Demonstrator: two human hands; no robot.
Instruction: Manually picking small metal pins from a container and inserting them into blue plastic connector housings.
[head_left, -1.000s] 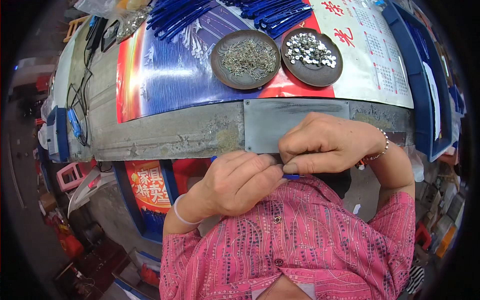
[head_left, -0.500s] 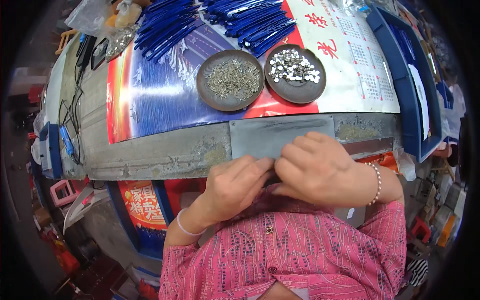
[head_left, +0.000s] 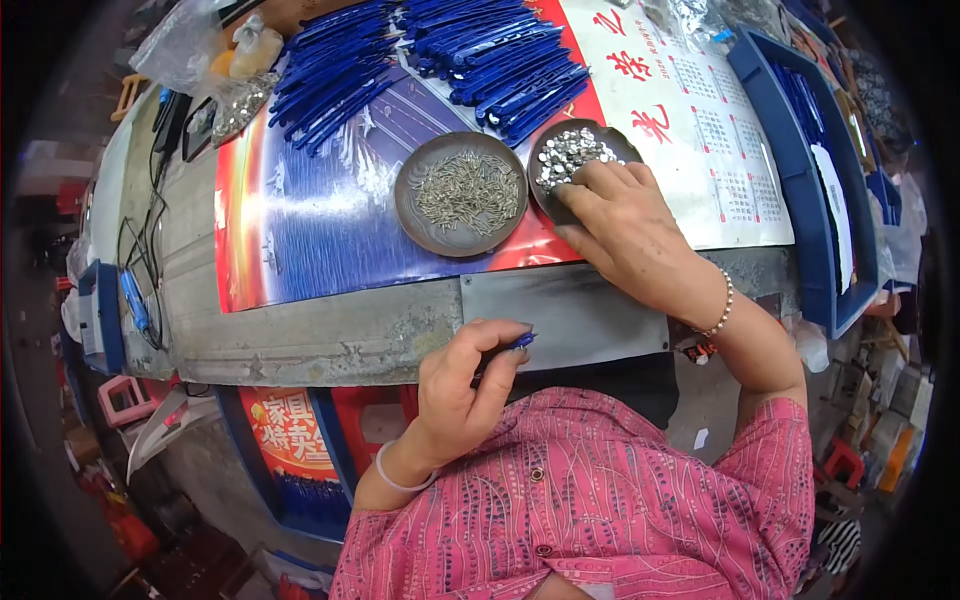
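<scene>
My left hand [head_left: 462, 388] is at the table's near edge, closed in a pinch. From between its thumb and forefinger sticks the tip of a slim blue plastic piece [head_left: 523, 341]; the palm hides the rest. My right hand [head_left: 640, 235] reaches over the right round dark dish [head_left: 541, 205], its fingers bent down at a heap of small shiny silver-white caps [head_left: 570, 152]. Its thumb stands apart from the forefinger, and I see nothing held in it. Left of that dish, a second dark dish [head_left: 418, 228] carries a pile of small thin metal pins [head_left: 468, 190].
Two heaps of long blue plastic pieces [head_left: 335, 75] lie at the back on a calendar poster [head_left: 300, 250]. A grey metal plate [head_left: 560, 318] sits at the near edge. Blue trays stand at the right [head_left: 815, 200] and below left [head_left: 262, 490]. Cables [head_left: 150, 215] run along the left.
My hands were together at the table edge and have parted. The right moved forward and right to the cap dish; the left turned, showing the blue tip.
</scene>
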